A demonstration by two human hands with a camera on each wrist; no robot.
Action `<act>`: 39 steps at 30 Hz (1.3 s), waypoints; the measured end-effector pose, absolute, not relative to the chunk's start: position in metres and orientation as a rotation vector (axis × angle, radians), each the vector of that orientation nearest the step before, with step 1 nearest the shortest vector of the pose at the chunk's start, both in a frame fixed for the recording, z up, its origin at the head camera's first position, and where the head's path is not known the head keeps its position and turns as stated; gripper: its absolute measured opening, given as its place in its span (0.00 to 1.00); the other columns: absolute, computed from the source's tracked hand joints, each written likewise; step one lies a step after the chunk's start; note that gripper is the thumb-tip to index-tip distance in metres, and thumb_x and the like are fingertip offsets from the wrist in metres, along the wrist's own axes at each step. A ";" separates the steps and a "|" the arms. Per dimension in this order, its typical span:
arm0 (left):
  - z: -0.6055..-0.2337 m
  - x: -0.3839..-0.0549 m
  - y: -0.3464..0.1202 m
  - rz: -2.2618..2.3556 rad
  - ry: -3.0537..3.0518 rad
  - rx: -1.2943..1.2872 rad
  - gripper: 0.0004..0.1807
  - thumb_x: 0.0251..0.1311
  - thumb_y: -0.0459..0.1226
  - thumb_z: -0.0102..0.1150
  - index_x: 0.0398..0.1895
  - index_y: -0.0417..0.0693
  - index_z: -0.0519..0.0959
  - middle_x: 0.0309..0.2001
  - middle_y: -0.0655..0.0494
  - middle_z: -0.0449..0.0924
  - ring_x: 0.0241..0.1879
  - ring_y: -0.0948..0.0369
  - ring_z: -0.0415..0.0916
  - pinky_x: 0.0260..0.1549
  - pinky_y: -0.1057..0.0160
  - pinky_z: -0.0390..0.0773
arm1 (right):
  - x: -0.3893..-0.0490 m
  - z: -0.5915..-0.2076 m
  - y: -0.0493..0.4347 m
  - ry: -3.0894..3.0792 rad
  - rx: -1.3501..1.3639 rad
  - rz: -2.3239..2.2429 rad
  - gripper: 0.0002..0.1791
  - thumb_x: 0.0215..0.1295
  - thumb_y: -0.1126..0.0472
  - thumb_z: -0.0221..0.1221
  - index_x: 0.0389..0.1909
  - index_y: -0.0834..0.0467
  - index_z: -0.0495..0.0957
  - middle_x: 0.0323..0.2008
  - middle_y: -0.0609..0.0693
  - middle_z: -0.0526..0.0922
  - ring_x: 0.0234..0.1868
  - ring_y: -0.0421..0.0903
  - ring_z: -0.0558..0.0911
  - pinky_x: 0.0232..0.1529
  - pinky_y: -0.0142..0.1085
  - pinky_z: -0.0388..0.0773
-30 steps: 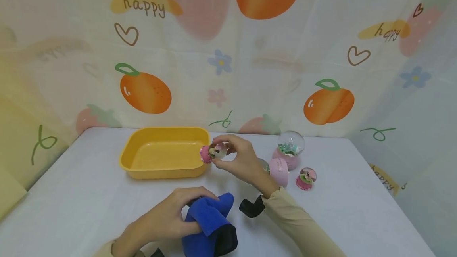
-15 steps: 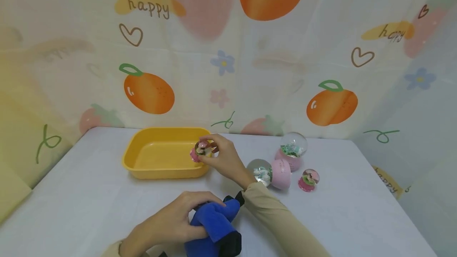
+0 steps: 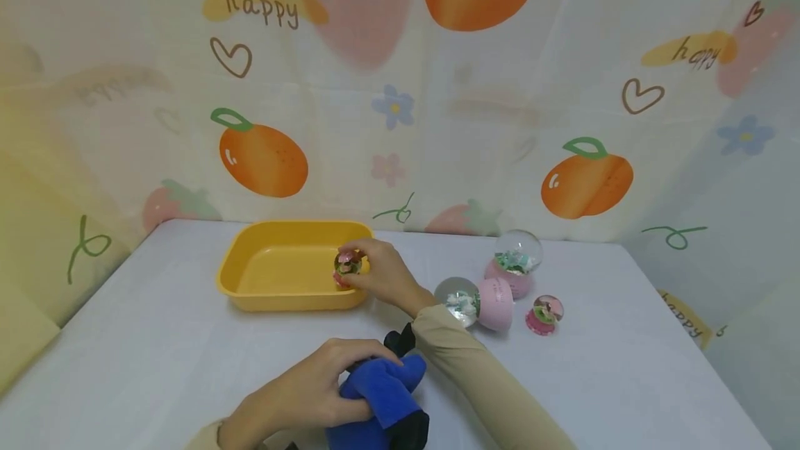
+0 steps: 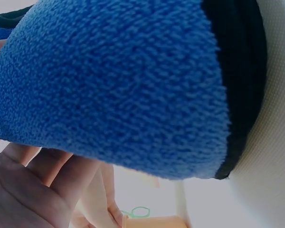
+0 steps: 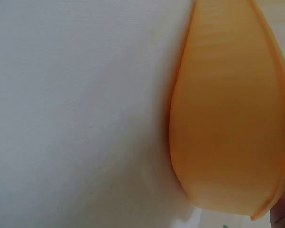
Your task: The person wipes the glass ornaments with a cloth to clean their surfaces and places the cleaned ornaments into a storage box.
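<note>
Over the right end of the yellow tray (image 3: 275, 302), my right hand (image 3: 384, 273) holds a small snow globe (image 3: 346, 266) with a pink base between thumb and fingers. In the right wrist view the tray's outer wall (image 5: 232, 109) fills much of the picture, and only a bit of the hand shows at the lower right edge. Near the front of the table my left hand (image 3: 319, 384) grips a bunched blue cloth (image 3: 381, 387) with black edging. That blue cloth (image 4: 118, 90) looks fuzzy in the left wrist view, where the fingers show below it.
To the right, a large snow globe (image 3: 515, 266) stands upright on its pink base. Another large snow globe (image 3: 469, 303) lies on its side before it. A second small snow globe (image 3: 545, 314) stands at their right. A patterned curtain (image 3: 400, 89) hangs behind the white table (image 3: 156, 339).
My right hand has moved left and slightly down, bringing the small snow globe from the tray's right rim to inside its right end. The left hand stays on the cloth.
</note>
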State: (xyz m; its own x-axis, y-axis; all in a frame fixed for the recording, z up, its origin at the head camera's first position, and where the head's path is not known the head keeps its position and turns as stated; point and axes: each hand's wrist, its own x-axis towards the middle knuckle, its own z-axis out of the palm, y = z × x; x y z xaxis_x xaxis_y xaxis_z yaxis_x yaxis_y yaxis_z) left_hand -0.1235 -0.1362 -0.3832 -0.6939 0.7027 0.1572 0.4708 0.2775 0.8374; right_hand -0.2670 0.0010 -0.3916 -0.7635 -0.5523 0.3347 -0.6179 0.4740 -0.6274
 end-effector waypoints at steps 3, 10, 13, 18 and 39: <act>-0.383 -0.123 -0.135 1.376 2.300 1.070 0.21 0.59 0.40 0.66 0.55 0.64 0.76 0.52 0.63 0.82 0.49 0.67 0.78 0.51 0.66 0.78 | -0.270 -0.392 -0.001 -2.695 1.010 1.105 0.23 0.54 0.62 0.72 0.52 0.60 0.82 0.45 0.53 0.86 0.46 0.48 0.81 0.51 0.38 0.78; -0.383 -0.123 -0.135 1.367 2.280 1.018 0.20 0.60 0.40 0.65 0.55 0.65 0.76 0.53 0.65 0.82 0.49 0.67 0.78 0.52 0.66 0.77 | -0.278 -0.395 -0.003 -2.783 1.006 1.078 0.21 0.54 0.61 0.72 0.51 0.58 0.83 0.45 0.51 0.87 0.47 0.48 0.81 0.52 0.37 0.78; -0.383 -0.122 -0.135 1.361 2.286 1.019 0.20 0.60 0.41 0.65 0.55 0.65 0.76 0.53 0.65 0.82 0.50 0.67 0.78 0.53 0.66 0.77 | -0.280 -0.396 -0.003 -2.806 0.985 1.108 0.20 0.55 0.62 0.71 0.51 0.57 0.83 0.46 0.51 0.87 0.48 0.48 0.82 0.51 0.38 0.78; -0.384 -0.122 -0.135 1.363 2.298 1.034 0.20 0.60 0.41 0.66 0.55 0.65 0.76 0.53 0.66 0.82 0.50 0.68 0.78 0.53 0.66 0.77 | -0.281 -0.397 -0.005 -2.852 0.948 1.164 0.22 0.54 0.62 0.72 0.52 0.57 0.83 0.47 0.52 0.87 0.50 0.49 0.81 0.54 0.41 0.78; -0.385 -0.123 -0.133 1.343 2.291 1.043 0.20 0.60 0.42 0.65 0.56 0.66 0.76 0.55 0.65 0.82 0.53 0.68 0.78 0.54 0.66 0.77 | -0.267 -0.375 0.015 -2.800 1.035 1.269 0.27 0.55 0.60 0.71 0.57 0.59 0.79 0.54 0.55 0.84 0.56 0.55 0.79 0.57 0.50 0.78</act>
State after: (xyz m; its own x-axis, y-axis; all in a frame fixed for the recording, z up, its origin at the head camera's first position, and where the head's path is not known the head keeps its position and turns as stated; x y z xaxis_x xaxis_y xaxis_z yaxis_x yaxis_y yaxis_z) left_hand -0.1229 -0.1330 -0.3849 -0.6968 0.7090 0.1087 0.4411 0.3040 0.8444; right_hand -0.2669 0.0148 -0.3753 -0.7917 -0.5892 0.1615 -0.5098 0.4916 -0.7060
